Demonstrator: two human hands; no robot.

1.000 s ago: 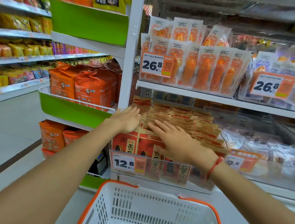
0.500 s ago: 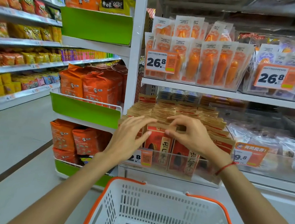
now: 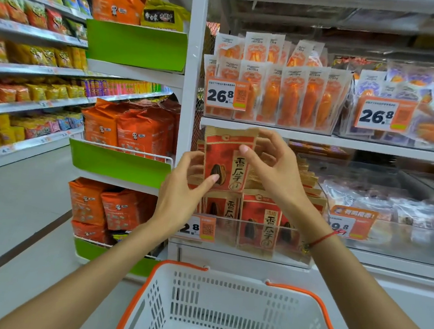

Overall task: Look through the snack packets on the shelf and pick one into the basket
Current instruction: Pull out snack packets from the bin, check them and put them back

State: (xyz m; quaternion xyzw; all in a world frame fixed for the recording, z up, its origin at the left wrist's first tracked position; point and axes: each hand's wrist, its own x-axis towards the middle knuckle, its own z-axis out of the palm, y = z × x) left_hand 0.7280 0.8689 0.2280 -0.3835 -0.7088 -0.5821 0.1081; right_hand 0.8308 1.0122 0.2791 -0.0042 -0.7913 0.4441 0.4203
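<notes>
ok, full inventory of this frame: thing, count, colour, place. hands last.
lifted seed packet: one, red and kraft brown, held above the bin
seed packets in bin: many, same red and brown, lower shelf in a clear tray
orange stick packets: many, clear and orange, shelf above
price tags: four seen, white and orange, shelf fronts
orange panda bags: many, green end racks at left
basket: one, white with orange handles, bottom centre
left hand: pinches packet's lower left
right hand: pinches packet's upper right; red string on wrist
</notes>
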